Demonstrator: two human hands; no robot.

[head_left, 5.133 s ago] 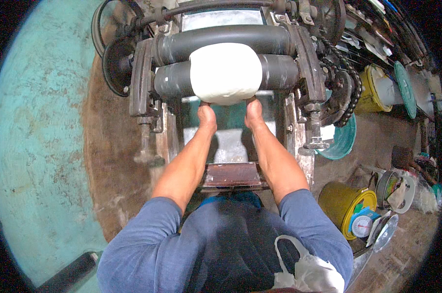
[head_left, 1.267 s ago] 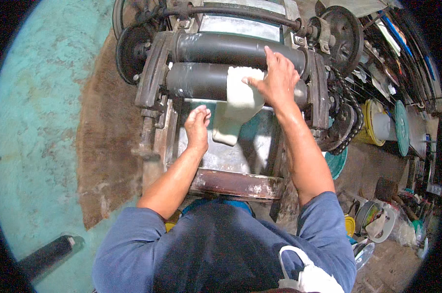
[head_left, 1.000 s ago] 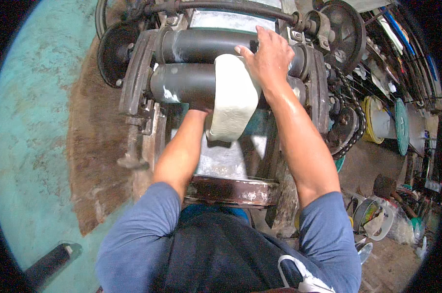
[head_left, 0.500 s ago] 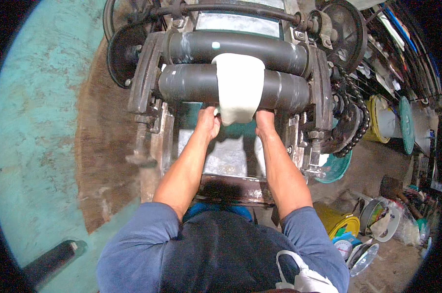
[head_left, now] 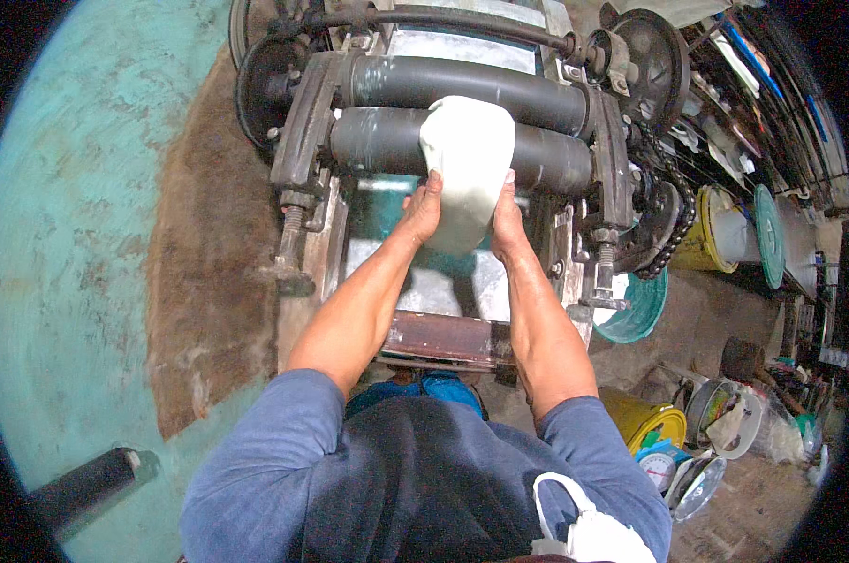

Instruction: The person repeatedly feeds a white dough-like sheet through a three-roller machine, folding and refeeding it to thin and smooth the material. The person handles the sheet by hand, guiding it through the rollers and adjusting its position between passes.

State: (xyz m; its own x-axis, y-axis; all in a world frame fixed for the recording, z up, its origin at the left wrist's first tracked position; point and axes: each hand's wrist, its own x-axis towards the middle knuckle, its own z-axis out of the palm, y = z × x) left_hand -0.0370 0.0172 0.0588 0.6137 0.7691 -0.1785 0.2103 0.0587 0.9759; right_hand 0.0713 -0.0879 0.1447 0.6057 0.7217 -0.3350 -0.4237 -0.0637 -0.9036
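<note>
A thick, soft-looking white slab (head_left: 469, 155) lies against the front black roller (head_left: 378, 141) of a roller machine. Its rounded far end reaches the gap below the rear roller (head_left: 471, 86), while its near end hangs in front. I cannot tell whether it is dough or rubber. My left hand (head_left: 423, 214) is closed on the slab's left edge, thumb up along the side. On the opposite edge, my right hand (head_left: 507, 223) grips in the same way. The fingers of both hands are partly hidden beneath the slab.
A chain (head_left: 680, 225) and a large wheel (head_left: 651, 66) sit at the machine's right side. A green basin (head_left: 645, 314), a yellow bucket (head_left: 650, 422) and a dial scale (head_left: 657, 464) stand to the right. A dark roller (head_left: 87, 493) lies at lower left.
Both hands have come up from below the front roller to the slab's sides, thumbs now showing. The slab's near end has swung out toward me. The view has shifted slightly.
</note>
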